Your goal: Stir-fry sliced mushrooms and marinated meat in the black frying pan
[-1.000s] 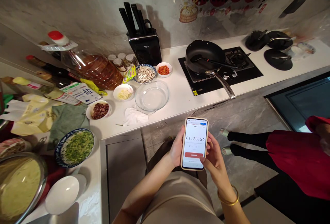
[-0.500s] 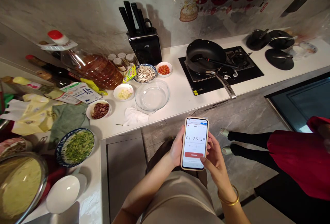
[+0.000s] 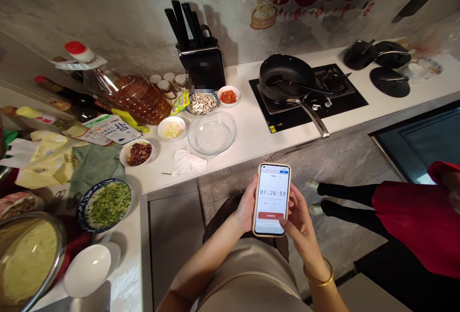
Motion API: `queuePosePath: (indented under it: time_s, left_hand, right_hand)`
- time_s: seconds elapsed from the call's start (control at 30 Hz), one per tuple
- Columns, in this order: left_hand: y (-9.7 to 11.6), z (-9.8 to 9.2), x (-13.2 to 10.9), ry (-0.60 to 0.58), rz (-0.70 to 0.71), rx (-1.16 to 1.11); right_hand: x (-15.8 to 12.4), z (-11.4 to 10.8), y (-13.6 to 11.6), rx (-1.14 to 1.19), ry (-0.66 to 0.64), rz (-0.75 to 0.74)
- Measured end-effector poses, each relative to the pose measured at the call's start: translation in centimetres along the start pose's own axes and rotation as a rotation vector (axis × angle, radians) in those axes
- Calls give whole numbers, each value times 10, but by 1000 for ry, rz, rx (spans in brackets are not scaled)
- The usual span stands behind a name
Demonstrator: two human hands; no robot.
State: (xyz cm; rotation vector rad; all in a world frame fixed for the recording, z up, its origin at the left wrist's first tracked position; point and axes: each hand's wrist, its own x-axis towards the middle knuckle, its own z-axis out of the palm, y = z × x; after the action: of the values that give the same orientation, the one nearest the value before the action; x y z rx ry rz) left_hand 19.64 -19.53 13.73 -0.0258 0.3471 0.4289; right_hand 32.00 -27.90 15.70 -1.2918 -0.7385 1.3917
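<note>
Barely anything had moved since the earlier frame: your view had drifted a touch, and the phone point(image 3: 272, 197) read 01:26:59 in both. It was up in front of your body, just off the counter point(image 3: 251, 132) edge, screen towards you.

Your left hand point(image 3: 247, 209) was closed round its left side. Your right hand point(image 3: 299, 225) had its fingers curled in at the right edge and the thumb point(image 3: 283, 223) bent over the screen, by the lower edge of the red button point(image 3: 270, 215). Couldn't tell if you'd pressed it, so with the button showing, I'd say that bit wasn't settled.

Past the phone, a white cloth point(image 3: 189, 162) lay beside the clear glass dish point(image 3: 212, 134). Off to your left sat chopped greens point(image 3: 108, 204) and dark chopped meat point(image 3: 140, 154) in bowls. The cutting looked done on those, same for the sliced mushrooms point(image 3: 203, 103) and chopped red bits point(image 3: 227, 96) further back. On the hob point(image 3: 343, 103), the black pan point(image 3: 273, 70) showed just a spatula point(image 3: 305, 86) in it, so no cooking looked started there. The knife block point(image 3: 203, 70) stood by the wall.
</note>
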Motion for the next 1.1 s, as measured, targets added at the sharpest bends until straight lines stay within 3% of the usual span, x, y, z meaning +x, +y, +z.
queuePosePath:
  time_s: [0.8, 1.0, 1.1]
  left_hand:
    - [-2, 2, 2, -28, 6, -1]
    - [0, 5, 2, -7, -10, 28]
    - [-4, 6, 3, 58, 32, 61]
  right_hand:
    - [-1, -2, 2, 27, 21, 12]
    - [-2, -2, 1, 1, 35, 20]
    - [0, -2, 4, -29, 27, 13]
